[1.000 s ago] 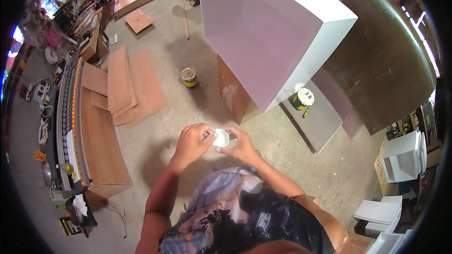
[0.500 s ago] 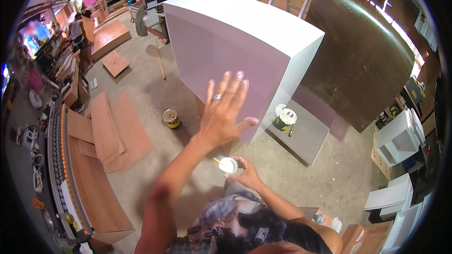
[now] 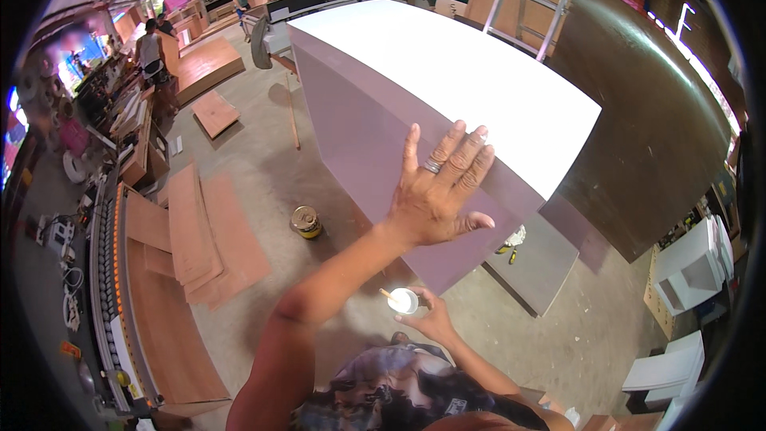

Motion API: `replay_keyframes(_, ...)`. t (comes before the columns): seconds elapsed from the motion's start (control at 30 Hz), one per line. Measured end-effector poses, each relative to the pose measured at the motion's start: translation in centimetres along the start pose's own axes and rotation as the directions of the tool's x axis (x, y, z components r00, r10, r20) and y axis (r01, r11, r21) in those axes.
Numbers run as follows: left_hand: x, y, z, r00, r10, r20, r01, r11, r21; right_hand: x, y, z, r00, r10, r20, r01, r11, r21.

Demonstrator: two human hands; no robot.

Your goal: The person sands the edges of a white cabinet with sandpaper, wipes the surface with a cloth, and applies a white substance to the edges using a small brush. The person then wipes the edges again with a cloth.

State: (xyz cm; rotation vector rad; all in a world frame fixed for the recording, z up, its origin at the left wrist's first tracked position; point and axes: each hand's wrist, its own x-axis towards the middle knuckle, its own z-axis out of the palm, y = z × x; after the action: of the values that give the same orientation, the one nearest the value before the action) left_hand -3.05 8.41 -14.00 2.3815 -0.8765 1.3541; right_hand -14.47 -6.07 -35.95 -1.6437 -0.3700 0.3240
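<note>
A large white box-shaped piece with a gently curved top (image 3: 447, 72) stands in front of me, its near face in shade. My left hand (image 3: 439, 191) lies against that near face close to its top edge, fingers spread and a ring on one of them. Lower down, my right hand (image 3: 433, 321) holds a small white cup (image 3: 404, 302) between thumb and fingers. A thin wooden stick (image 3: 388, 294) leans out of the cup, which has something white inside.
An open can (image 3: 305, 222) stands on the floor left of the white piece. Brown wooden sheets (image 3: 227, 243) lie farther left. Right of it are a grey board (image 3: 542, 271), a dark panel (image 3: 638, 112) and white cabinet parts (image 3: 686, 271). A ladder (image 3: 531, 0) stands behind. A person (image 3: 150, 52) is at the far left.
My left hand has shifted right along the white piece, nearer its top edge. More of the top shows, the right side has dropped from sight, and a white-smeared can is now mostly hidden.
</note>
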Motion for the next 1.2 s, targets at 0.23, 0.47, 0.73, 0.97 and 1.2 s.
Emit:
replay_keyframes(0.23,-0.2,-11.3,1.1,0.994,-0.07,-0.082,0.077,0.993,0.088,5.6,-1.6,1.1,0.997,0.032,0.069,-0.025,0.995,-0.101)
replay_keyframes(0.47,-0.9,-25.4,2.1,0.975,-0.126,-0.182,0.145,0.984,0.099,12.3,-1.6,5.0,0.999,0.03,-0.023,-0.032,0.997,-0.071)
replay_keyframes(0.73,-2.0,-42.4,2.6,0.948,-0.198,-0.251,0.224,0.971,0.08,20.5,-2.4,11.6,0.976,0.054,-0.212,-0.067,0.996,-0.056)
replay_keyframes(0.97,-2.4,-51.8,3.3,0.93,-0.254,-0.265,0.284,0.956,0.081,24.4,-4.4,15.1,0.954,0.109,-0.278,-0.113,0.994,0.003)
replay_keyframes(1.2,-2.1,-53.1,2.8,0.919,-0.313,-0.241,0.335,0.941,0.054,26.4,-4.8,17.0,0.948,0.044,-0.315,-0.092,0.986,-0.14)
